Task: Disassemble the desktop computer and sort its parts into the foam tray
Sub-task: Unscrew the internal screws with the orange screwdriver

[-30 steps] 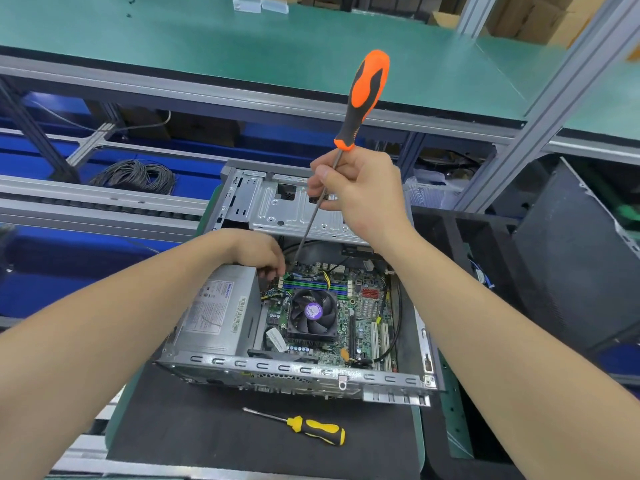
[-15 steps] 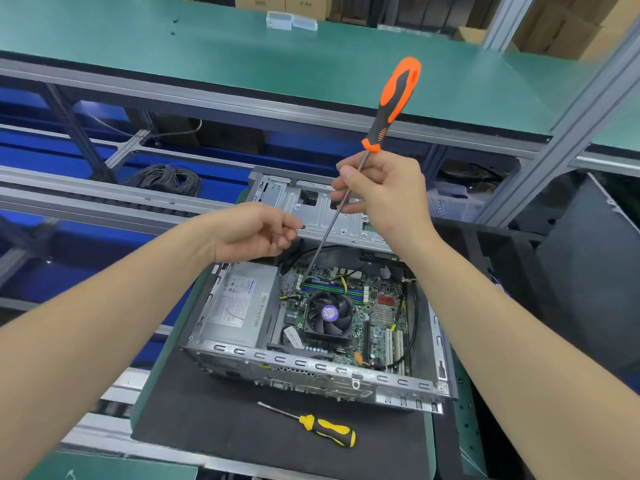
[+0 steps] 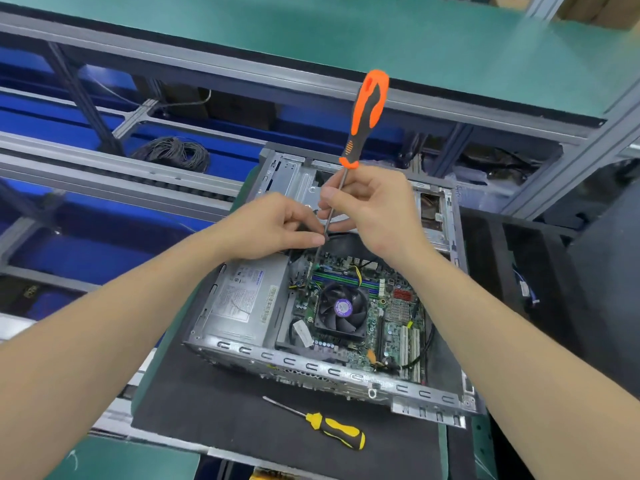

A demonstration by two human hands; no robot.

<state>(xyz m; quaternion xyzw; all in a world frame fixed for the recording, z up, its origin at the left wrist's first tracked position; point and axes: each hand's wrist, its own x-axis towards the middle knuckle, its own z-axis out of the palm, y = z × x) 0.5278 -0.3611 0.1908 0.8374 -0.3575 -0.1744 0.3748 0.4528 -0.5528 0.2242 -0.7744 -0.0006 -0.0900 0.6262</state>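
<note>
Gripping orange screwdriver (image 3: 367, 112), right hand (image 3: 377, 213), left hand (image 3: 273, 226) hold unclear

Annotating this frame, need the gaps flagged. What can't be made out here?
Head view, all:
- What the left hand pinches beside the orange screwdriver shaft: its own fingers cover it.
- The screwdriver's tip: thin, lost against the motherboard clutter.
- Text on the power supply label: too small, blurred.
- Contents of the foam tray: dark, behind the right arm, cut by the right edge.

Whether the left hand (image 3: 273, 226) pinches the screwdriver (image 3: 367, 109) shaft cannot be told.
</note>
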